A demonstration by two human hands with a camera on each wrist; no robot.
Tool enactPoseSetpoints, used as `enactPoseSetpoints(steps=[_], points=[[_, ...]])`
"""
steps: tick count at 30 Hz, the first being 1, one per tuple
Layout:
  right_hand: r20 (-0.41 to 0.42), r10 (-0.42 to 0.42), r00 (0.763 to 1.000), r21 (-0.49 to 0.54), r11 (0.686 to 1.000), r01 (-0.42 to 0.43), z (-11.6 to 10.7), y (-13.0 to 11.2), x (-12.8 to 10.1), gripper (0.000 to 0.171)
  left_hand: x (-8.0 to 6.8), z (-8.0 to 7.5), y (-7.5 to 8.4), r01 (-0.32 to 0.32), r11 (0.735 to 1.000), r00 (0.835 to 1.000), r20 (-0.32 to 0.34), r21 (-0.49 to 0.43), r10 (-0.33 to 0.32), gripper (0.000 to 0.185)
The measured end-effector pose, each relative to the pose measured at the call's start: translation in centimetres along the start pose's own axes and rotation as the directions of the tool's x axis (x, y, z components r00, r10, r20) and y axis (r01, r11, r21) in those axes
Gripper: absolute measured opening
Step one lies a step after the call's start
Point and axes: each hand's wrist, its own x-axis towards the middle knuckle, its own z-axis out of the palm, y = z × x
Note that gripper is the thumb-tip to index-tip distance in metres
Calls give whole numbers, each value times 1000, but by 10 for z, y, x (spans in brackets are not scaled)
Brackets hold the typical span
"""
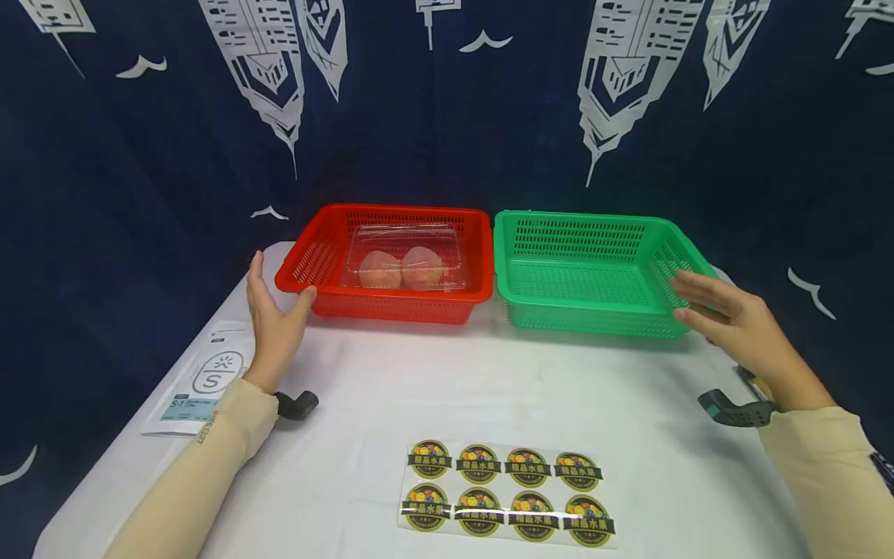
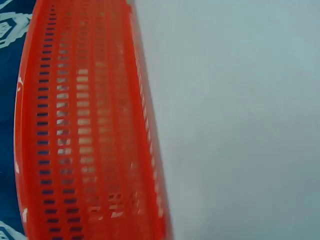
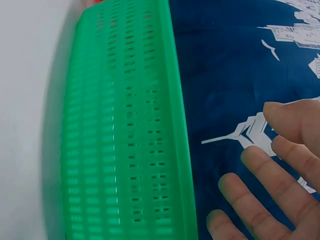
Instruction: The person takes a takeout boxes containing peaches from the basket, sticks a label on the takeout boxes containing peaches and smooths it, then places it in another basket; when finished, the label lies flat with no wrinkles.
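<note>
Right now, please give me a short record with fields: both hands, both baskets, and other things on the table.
left hand: open, beside the red plastic basket
right hand: open, at the green plastic basket; contact unclear
red plastic basket: holds a clear plastic box with two pinkish fruits
green plastic basket: nothing visible inside
front of table: sticker sheet
left edge: white pouch

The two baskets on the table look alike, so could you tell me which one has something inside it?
The red basket, by the left hand, holds a clear box with two pinkish fruits. The green basket beside it shows only bare mesh.
</note>
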Motion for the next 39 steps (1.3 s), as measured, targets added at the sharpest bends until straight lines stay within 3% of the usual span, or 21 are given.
enactPoseSetpoints(steps=[6, 11, 19, 25, 32, 39], points=[[-5, 29, 1000, 94, 995, -28, 5, -6, 9, 60, 2, 16, -3, 142, 974, 986, -58, -176, -154, 99], [29, 61, 998, 152, 986, -65, 8, -7, 19, 60, 4, 26, -8, 188, 935, 971, -85, -300, -223, 103], [160, 129, 979, 130, 980, -151, 9, -11, 35, 63, 2, 44, -9, 181, 862, 950, -141, -474, -278, 102], [153, 83, 985, 158, 982, -107, 17, -14, 47, 61, 3, 58, -8, 162, 811, 936, -173, -562, -307, 102], [211, 75, 975, 255, 958, -129, 21, -21, 59, 57, 6, 73, -15, 109, 785, 930, -216, -609, -297, 97], [265, 87, 960, 322, 931, -173, 27, -27, 74, 59, 7, 80, -18, 54, 790, 939, -238, -611, -249, 98]])
